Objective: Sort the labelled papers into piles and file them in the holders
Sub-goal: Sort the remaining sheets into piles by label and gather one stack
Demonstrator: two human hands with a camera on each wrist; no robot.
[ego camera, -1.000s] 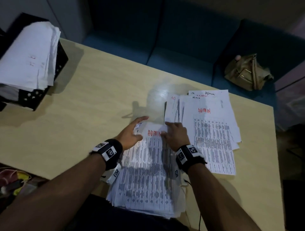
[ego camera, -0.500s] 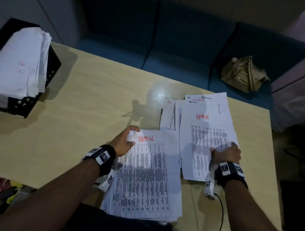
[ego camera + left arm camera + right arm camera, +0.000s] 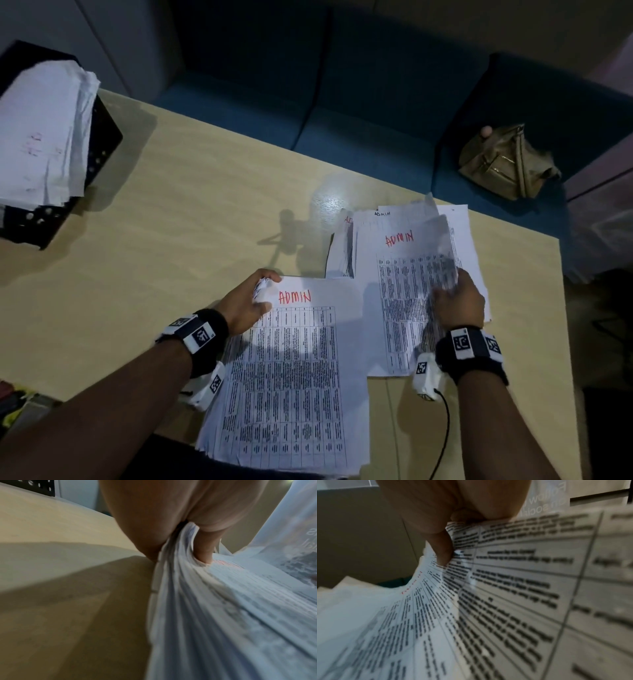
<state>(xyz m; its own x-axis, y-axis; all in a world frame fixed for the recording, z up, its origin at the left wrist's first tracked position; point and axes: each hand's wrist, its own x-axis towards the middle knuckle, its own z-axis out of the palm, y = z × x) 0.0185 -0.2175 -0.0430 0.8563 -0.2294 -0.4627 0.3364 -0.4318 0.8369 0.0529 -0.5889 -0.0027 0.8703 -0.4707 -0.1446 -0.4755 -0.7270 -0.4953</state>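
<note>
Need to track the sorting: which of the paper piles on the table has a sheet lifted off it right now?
The far right pile: the right hand holds a sheet raised above it. The near pile lies flat.

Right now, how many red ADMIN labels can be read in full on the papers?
2. One heads the near stack whose corner the left hand grips; one tops the ADMIN pile where the right hand lifts a sheet. A partial red label at that pile's left edge; more may lie underneath.
</note>
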